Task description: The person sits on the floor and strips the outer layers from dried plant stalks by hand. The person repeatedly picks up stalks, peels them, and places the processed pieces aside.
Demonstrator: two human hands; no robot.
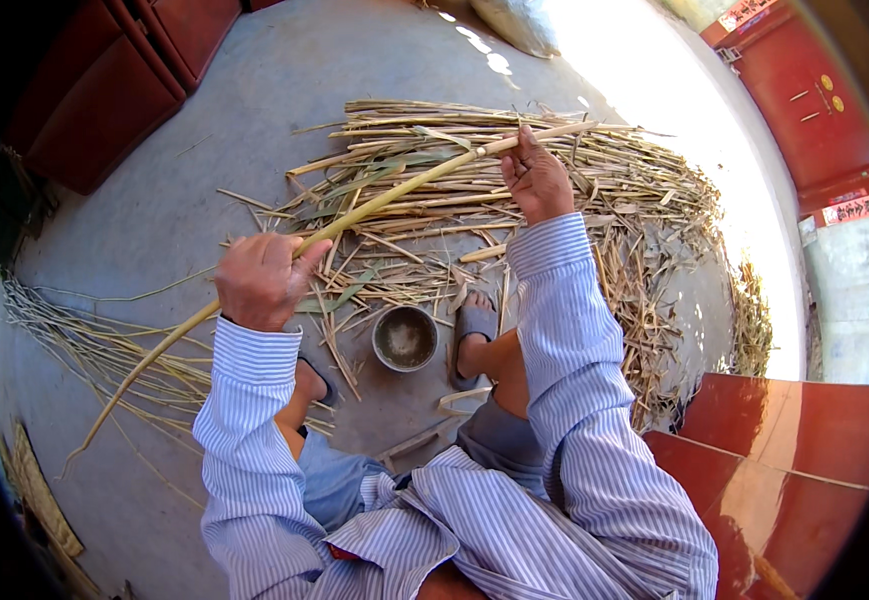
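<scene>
Fingers of the left hand, left of the bowl, and right hand, right of it, pinch 1 stalk; overbending could crack it.

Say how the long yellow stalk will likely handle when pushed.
The long yellow stalk seems fairly stiff, running nearly straight between the left hand and right hand. Its thin, bent tail probably flexes more. Slender for its length, it is likely light.

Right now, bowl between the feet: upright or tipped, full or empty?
Upright: the bowl shows its round mouth facing up to the camera. Cannot tell how full: the dark inside shows no clear fill level.
</scene>
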